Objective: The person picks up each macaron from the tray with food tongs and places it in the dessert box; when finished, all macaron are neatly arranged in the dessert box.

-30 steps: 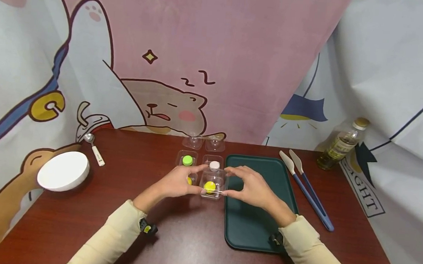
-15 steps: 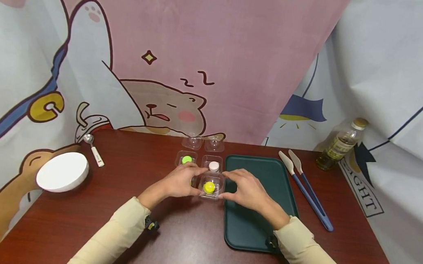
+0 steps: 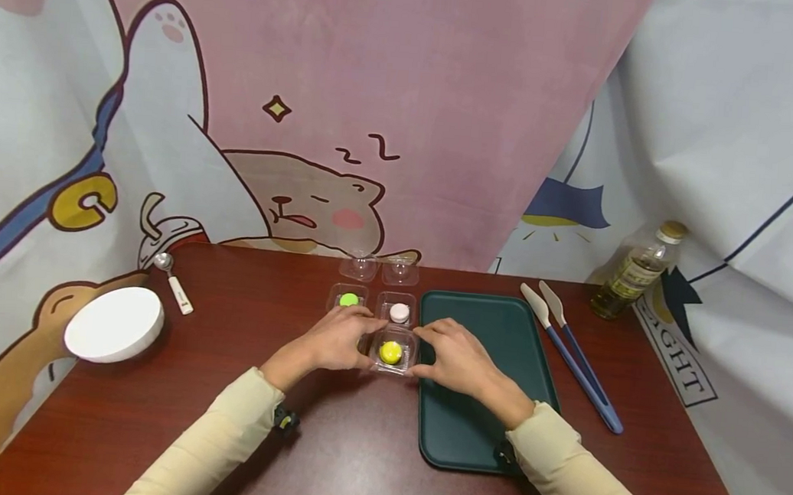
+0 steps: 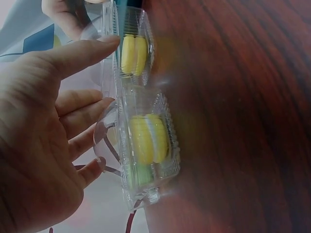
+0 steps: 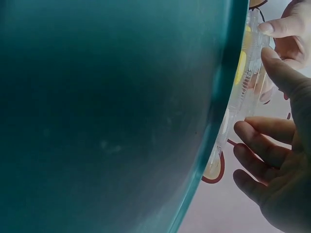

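Note:
A clear plastic lid (image 3: 400, 336) sits over a small clear box holding a yellow macaron (image 3: 391, 353). My left hand (image 3: 337, 339) holds the lid's left side, thumb at the near corner and index finger at the far one. Opposite it, my right hand (image 3: 456, 357) holds the right side the same way. Behind is a clear box with a pale pink macaron (image 3: 399, 313), and left of that one with a green macaron (image 3: 349, 299). The left wrist view shows another boxed yellow macaron (image 4: 149, 138) beside my left hand, which hides it in the head view.
A dark green tray (image 3: 466, 436) lies under my right forearm. Blue-handled tongs (image 3: 577, 367) and an oil bottle (image 3: 632, 275) are farther right. At left are a white bowl (image 3: 115, 325) and a scoop (image 3: 176, 286). Clear lids (image 3: 400, 271) stand at the back edge.
The lid has come down and lies more level over the yellow macaron's box. My left hand has shifted slightly right and my right hand slightly left and down.

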Motion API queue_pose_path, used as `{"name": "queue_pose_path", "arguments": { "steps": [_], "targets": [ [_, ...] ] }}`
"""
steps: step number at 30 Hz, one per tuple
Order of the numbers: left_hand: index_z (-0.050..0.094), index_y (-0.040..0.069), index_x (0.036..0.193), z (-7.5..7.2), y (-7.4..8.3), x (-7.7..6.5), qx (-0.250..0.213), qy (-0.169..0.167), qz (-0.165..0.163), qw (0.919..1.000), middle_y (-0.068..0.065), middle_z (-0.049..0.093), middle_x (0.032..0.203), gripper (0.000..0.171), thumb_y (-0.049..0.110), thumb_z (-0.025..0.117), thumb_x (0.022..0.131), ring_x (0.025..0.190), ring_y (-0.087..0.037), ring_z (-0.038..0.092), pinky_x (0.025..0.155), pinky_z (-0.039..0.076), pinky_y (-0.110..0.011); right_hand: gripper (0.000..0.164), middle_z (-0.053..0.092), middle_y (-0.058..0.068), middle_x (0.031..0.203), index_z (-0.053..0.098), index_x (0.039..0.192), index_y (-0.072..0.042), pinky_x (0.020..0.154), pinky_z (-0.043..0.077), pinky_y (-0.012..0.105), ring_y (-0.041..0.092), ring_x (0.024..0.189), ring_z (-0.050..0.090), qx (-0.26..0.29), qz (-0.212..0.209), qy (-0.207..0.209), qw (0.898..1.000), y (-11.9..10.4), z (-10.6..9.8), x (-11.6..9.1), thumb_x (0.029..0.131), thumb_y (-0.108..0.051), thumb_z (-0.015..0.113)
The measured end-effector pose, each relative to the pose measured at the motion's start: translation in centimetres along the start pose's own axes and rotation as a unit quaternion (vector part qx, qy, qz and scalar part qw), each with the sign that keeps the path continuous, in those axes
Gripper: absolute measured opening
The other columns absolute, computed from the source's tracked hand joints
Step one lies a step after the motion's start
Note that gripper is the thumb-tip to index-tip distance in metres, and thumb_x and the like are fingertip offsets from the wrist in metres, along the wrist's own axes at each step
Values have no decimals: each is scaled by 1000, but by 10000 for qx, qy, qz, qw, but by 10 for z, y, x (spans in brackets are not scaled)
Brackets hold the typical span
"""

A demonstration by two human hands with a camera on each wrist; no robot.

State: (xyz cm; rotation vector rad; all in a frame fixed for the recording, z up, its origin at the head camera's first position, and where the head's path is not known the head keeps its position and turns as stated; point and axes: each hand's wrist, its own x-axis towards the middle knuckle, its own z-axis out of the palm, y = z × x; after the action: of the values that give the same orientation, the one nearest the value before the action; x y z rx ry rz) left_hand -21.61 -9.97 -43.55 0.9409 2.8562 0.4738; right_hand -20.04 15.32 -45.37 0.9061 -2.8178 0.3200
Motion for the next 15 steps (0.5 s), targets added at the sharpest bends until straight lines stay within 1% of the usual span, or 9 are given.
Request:
{"name": "queue_pose_path", "arguments": {
  "steps": [8, 15],
  "targets": [
    [62, 13, 141, 1, 2, -1, 266, 24, -5, 9996, -1, 69, 132, 74, 39, 86, 76, 137, -28, 50, 118, 33, -53, 70, 72, 8, 121, 70, 129, -9, 99, 54, 43, 26, 116, 63, -24, -45, -200, 9998, 1, 0, 2, 76, -54, 85],
    [63, 12, 140, 4, 0, 0, 337, 14, 11, 9994, -1, 72, 128, 77, 42, 88, 74, 133, -27, 53, 116, 35, -51, 72, 71, 10, 123, 69, 131, -7, 101, 53, 44, 27, 117, 62, 30, -109, -413, 9991, 2, 2, 4, 79, -54, 83]
  ]
}}
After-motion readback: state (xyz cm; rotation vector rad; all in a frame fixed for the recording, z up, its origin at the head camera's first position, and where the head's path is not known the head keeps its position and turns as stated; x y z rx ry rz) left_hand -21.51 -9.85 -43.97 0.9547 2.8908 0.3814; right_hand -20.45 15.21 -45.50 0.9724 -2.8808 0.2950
